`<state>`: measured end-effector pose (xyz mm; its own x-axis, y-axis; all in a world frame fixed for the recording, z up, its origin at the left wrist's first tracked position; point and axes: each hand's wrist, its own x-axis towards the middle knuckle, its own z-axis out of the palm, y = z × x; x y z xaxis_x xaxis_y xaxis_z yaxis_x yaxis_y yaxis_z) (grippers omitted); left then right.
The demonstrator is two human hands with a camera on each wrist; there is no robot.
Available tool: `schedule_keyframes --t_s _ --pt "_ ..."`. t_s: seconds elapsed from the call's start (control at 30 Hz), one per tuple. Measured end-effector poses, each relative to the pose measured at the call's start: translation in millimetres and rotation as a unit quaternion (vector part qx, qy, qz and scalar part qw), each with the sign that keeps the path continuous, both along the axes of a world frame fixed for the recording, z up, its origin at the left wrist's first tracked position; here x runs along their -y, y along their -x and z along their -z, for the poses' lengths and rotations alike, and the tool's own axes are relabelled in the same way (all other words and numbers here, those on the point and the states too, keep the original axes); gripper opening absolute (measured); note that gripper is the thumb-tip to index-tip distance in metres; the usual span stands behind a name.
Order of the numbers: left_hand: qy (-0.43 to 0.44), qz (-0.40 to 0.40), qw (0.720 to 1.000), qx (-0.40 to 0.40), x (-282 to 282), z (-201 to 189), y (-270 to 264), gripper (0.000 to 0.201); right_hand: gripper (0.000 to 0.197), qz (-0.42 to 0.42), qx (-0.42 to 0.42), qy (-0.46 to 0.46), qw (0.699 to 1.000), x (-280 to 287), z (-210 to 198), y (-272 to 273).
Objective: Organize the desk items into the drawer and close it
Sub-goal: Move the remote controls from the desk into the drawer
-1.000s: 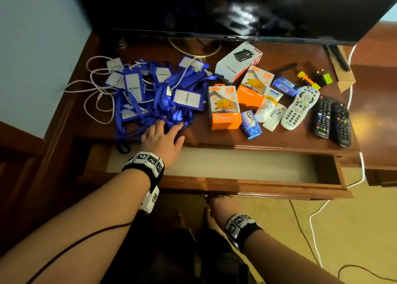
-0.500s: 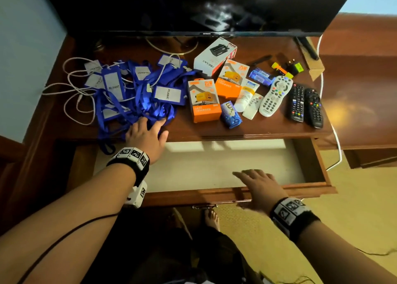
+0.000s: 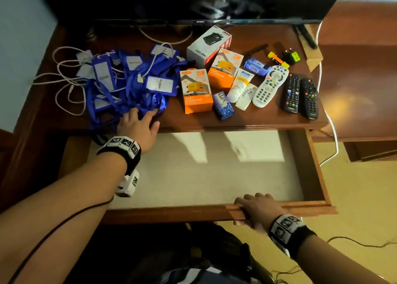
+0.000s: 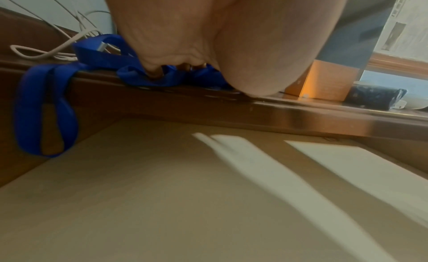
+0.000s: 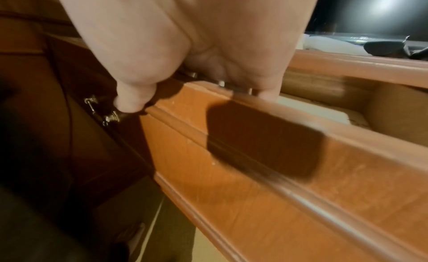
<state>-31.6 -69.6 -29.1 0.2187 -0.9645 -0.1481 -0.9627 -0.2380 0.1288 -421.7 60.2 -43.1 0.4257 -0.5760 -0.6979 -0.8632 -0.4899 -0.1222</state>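
The wooden drawer (image 3: 318,176) stands pulled far out, with only a pale liner on its floor. My right hand (image 3: 257,210) grips the drawer's front rim (image 5: 301,119), fingers over the top and thumb on the face near the metal handle (image 5: 111,117). A pile of blue lanyards (image 3: 129,85) with white name cards lies on the desk's left side, and one loop (image 4: 46,101) hangs over the desk edge. My left hand (image 3: 137,124) lies on the pile's near edge, and its fingertips (image 4: 152,70) curl into the straps.
Right of the lanyards lie two orange charger boxes (image 3: 196,90), a white box (image 3: 208,45), a blue packet (image 3: 223,105), a white tube (image 3: 239,85), a white remote (image 3: 269,85) and two black remotes (image 3: 300,94). White cables (image 3: 64,79) lie far left; a TV (image 3: 193,2) stands behind.
The drawer has come much farther out. My right hand went from under the drawer front to its top rim. My left hand stayed on the lanyards.
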Motion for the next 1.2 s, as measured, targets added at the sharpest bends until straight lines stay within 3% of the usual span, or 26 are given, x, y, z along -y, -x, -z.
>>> schedule_keyframes --t_s 0.2,0.37,0.47,0.53,0.6,0.7,0.77,0.83,0.9,1.03,1.2 --pt "-0.008 0.001 1.0 -0.001 -1.1 -1.8 0.7 0.053 0.055 -0.017 -0.034 -0.037 0.999 -40.3 -4.6 13.5" --pt "-0.025 -0.001 1.0 -0.009 1.4 -9.3 2.5 0.054 0.059 -0.015 -0.03 -0.091 0.995 -27.1 -14.7 15.2" --pt "-0.046 -0.004 0.999 -0.024 6.1 -14.6 -0.2 0.055 0.074 0.041 0.002 -0.135 0.99 0.0 -35.3 19.9" --pt "-0.059 -0.001 0.998 -0.029 7.4 -19.0 -1.7 0.058 0.07 0.132 0.052 -0.085 0.986 26.9 -53.8 29.0" --pt "-0.069 0.0 0.997 -0.031 6.8 -26.2 0.8 0.062 0.052 0.247 0.119 0.043 0.961 65.2 -64.9 44.6" --pt "-0.064 -0.019 0.997 -0.037 -0.1 -36.0 9.7 0.064 0.043 0.386 0.197 0.26 0.863 135.0 -72.4 74.2" --pt "-0.037 -0.039 0.998 -0.043 -7.7 -43.0 18.9 0.059 0.052 0.464 0.184 0.288 0.817 179.9 -74.1 92.5" --pt "0.002 -0.062 0.997 -0.054 -16.8 -53.2 35.4 0.048 0.059 0.515 0.147 0.289 0.793 216.8 -70.3 106.9" --pt "0.03 -0.076 0.994 -0.073 -26.6 -67.6 59.9 0.036 0.062 0.541 0.119 0.286 0.782 244.4 -62.2 116.4" --pt "0.065 -0.021 0.985 -0.159 -33.3 -85.8 123.8 0.019 0.061 0.561 0.081 0.266 0.78 270.8 -52.5 127.8" --pt "0.074 0.111 0.961 -0.242 5.7 -93.9 229.6 0.022 0.051 0.547 0.12 0.231 0.796 259.9 -54.4 143.3"
